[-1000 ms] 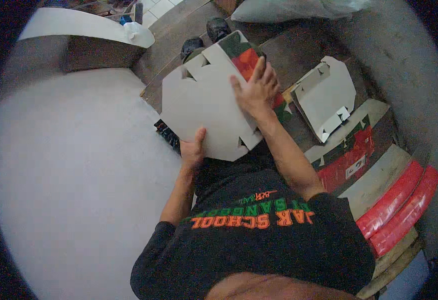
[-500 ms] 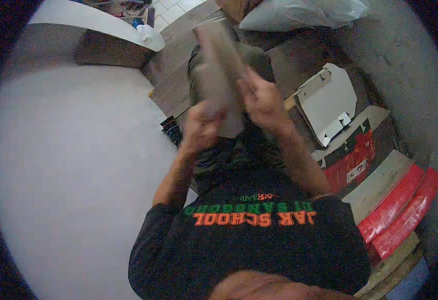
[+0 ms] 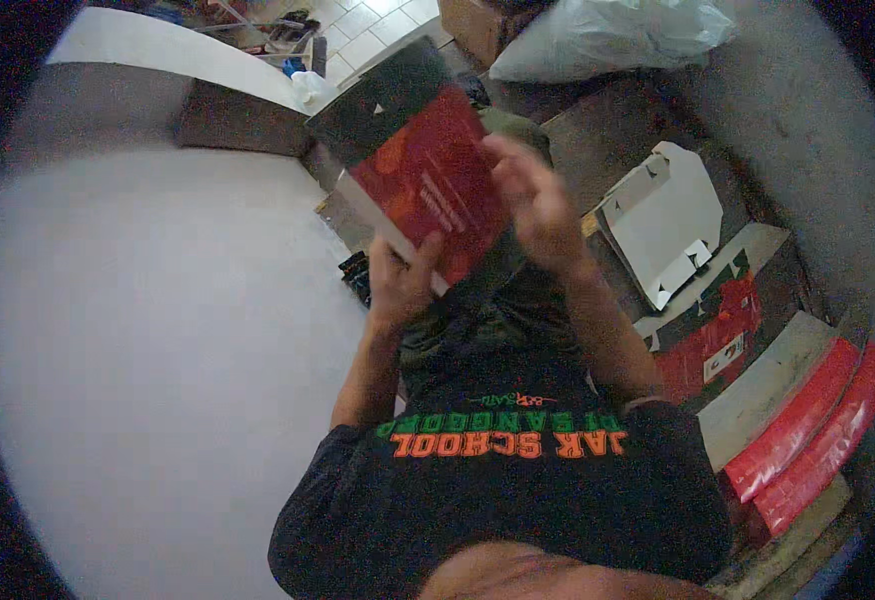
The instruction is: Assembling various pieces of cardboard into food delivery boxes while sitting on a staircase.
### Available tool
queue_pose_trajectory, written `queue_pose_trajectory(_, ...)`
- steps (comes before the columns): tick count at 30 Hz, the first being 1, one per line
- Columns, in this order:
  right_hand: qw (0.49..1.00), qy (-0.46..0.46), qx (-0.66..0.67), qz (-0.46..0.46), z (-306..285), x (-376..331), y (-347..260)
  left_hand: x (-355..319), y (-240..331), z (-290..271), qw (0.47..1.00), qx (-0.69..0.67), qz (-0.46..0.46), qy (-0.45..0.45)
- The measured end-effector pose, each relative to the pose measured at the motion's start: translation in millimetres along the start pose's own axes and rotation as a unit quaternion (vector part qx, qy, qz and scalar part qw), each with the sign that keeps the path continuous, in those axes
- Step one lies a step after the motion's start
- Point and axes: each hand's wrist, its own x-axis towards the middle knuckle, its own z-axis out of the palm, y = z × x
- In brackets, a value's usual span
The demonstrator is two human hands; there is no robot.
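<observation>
A red and black printed cardboard box (image 3: pixel 433 180) is held tilted above my lap, its printed face up and a pale side along its lower left. My left hand (image 3: pixel 403 280) grips the near left edge, the thumb pressed on the red face and the other fingers underneath. At the box's right edge is my right hand (image 3: pixel 538 205), slightly blurred, its fingers loosely bent and apart; whether they touch the box is hard to tell.
To my right lie an unfolded white carton piece (image 3: pixel 668 220), a red and black carton (image 3: pixel 713 325) and glossy red strips (image 3: pixel 818 430). A broad white surface (image 3: pixel 178 350) fills the left. A pale plastic bag (image 3: pixel 613 40) sits at the far side by a brown cardboard box (image 3: pixel 483 30).
The blurred pale piece in my hands has been turned, so its red and black face now shows. My right hand's fingers have opened at its edge. The view has shifted slightly.
</observation>
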Motion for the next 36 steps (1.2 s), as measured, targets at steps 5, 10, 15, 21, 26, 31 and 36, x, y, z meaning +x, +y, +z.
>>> queue_pose_trajectory(5, 0.987, 0.077, -0.009, 0.141, -15, 28, 24, -12, 12, 7, 0.983, 0.077, 0.063, -0.154)
queue_pose_trajectory(10, 0.973, 0.068, -0.098, 0.197, -15, 38, 37, -10, 10, 42, 0.995, 0.067, -0.057, -0.048)
queue_pose_trajectory(15, 0.98, 0.159, -0.119, 0.026, -42, 11, 31, 0, 18, 47, 0.997, 0.032, -0.045, -0.048)
queue_pose_trajectory(21, 0.957, 0.048, -0.253, 0.134, -85, 3, 15, 2, -10, 47, 0.991, 0.02, -0.101, -0.086)
queue_pose_trajectory(26, 0.922, -0.005, -0.327, 0.208, -48, 8, 128, 8, -16, 43, 0.982, -0.065, -0.149, -0.101)
queue_pose_trajectory(31, 0.961, 0.09, -0.223, 0.136, -63, -7, 165, 15, -23, 3, 0.98, -0.046, -0.185, -0.06)
queue_pose_trajectory(36, 0.976, 0.035, 0.069, 0.206, -91, -40, 126, 43, 6, -74, 0.964, 0.256, -0.069, -0.012)
